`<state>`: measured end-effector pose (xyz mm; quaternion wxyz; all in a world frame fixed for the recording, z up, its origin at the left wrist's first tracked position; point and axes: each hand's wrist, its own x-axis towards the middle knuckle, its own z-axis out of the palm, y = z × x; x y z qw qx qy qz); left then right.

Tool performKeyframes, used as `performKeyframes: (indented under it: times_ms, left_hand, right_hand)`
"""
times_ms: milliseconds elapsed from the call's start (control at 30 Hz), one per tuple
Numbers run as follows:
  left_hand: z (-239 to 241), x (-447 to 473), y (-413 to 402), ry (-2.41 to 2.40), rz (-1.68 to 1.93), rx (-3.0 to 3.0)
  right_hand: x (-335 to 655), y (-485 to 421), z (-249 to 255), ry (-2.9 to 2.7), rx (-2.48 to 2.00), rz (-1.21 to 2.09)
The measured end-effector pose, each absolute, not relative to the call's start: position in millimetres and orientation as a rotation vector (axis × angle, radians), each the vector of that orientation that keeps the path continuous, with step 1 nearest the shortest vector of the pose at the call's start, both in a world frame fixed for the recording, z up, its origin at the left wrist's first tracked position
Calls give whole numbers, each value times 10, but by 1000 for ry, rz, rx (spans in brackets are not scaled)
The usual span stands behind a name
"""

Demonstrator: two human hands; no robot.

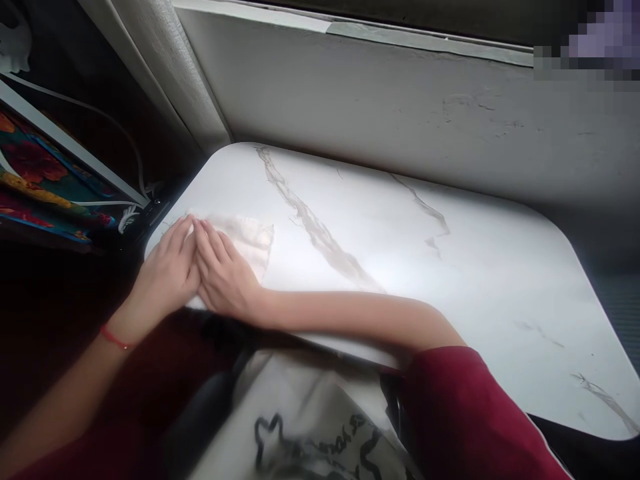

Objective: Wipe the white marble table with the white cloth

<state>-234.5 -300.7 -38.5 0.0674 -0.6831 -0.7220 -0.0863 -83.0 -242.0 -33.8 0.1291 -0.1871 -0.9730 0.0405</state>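
Pale fabric with black markings [310, 427] sits closest, below the white worktop [475, 267] where both my hands lie on a cloth [255, 243].

Bright floral fabric [50, 180] is at far left; next comes my left hand [173, 263], a red band [114, 338] round its wrist, fingers straight and together on the cloth, near the worktop's left end. Touching it, my right hand [220, 263] lies with fingers likewise extended, so each grip is flat, not curled. The cloth shows past my right fingers; farther right is my maroon sleeve [455, 393].
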Motion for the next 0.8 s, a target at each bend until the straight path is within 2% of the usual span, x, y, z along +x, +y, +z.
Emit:
performKeyframes:
  times_ms: [200,600,800]
  left_hand:
    - [-388,-2487,-2649,-2249,-243,-2065]
    - [-466,-2571,-848,-2194,-320,-2251]
    - [-516,-2421,-349,-2203,-417,-2225]
  right_hand:
    - [-1039,-2021,-560,-2729,-555,157]
    - [-1063,-438,-688,-2674,-800,176]
    - [-941,108,-723,-2674,-795,144]
